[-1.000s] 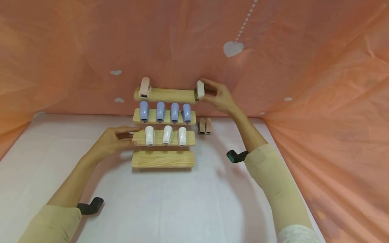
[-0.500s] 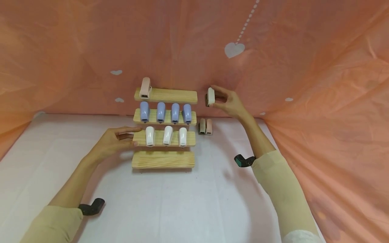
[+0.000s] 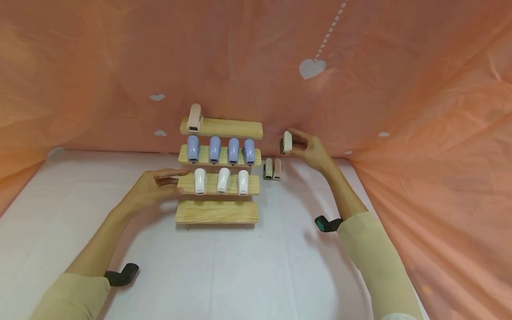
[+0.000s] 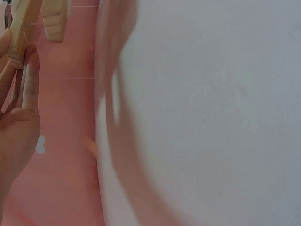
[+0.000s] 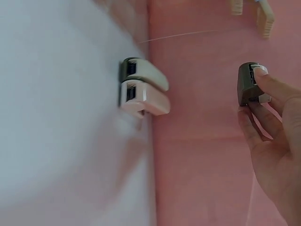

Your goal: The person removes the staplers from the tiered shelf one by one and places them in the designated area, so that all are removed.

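Observation:
My right hand (image 3: pixel 314 153) pinches a small stapler (image 3: pixel 287 142), pale on top and dark grey-green on its other side. It hangs in the air right of the top tier, apart from the wooden rack. In the right wrist view, thumb and fingers hold this stapler (image 5: pixel 245 84) by its end. My left hand (image 3: pixel 148 191) grips the left end of the rack's third tier (image 3: pixel 186 183), thumb and fingers on either side of the board (image 4: pixel 19 42). A pink stapler (image 3: pixel 195 116) stands on the top tier, several blue staplers (image 3: pixel 215 149) on the second, three white staplers (image 3: pixel 223 180) on the third.
Beside the rack's right side, a pale-and-dark stapler (image 3: pixel 268 169) and a pink stapler (image 3: pixel 278 169) stand close together on the white table (image 3: pixel 240 275). The bottom tier (image 3: pixel 218 212) is bare wood. An orange-pink curtain (image 3: pixel 248 58) hangs behind and at both sides.
My right hand has carried the stapler off the right end of the top tier, moving right and downward. My left hand keeps its grip on the rack.

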Action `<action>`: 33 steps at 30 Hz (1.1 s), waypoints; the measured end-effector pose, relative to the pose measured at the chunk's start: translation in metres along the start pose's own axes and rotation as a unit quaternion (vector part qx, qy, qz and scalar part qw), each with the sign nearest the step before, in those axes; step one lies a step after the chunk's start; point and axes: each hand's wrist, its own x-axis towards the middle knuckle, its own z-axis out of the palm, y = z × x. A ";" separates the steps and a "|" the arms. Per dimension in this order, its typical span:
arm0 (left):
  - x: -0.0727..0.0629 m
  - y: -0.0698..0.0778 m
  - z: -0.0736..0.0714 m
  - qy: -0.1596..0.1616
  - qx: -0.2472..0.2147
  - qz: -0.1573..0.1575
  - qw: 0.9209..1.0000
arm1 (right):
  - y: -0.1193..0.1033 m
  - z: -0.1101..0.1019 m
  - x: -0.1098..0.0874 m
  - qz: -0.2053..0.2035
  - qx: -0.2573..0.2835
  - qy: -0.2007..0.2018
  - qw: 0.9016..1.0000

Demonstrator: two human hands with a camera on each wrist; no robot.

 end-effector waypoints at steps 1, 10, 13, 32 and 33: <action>0.000 0.000 0.000 0.001 0.001 0.000 1.000 | 0.003 0.000 -0.001 0.003 0.002 0.000 1.000; -0.002 0.003 0.001 0.005 0.017 0.001 1.000 | 0.027 0.006 -0.013 0.031 0.026 0.003 0.999; -0.004 0.003 0.001 0.006 0.016 -0.001 1.000 | 0.032 0.009 -0.015 0.032 0.012 -0.001 0.999; 0.000 -0.003 0.001 0.004 0.011 0.007 1.000 | 0.069 0.023 -0.031 0.077 0.005 -0.002 0.997; 0.000 -0.002 0.001 0.004 0.012 0.008 1.000 | 0.070 0.024 -0.031 0.081 0.002 0.000 0.997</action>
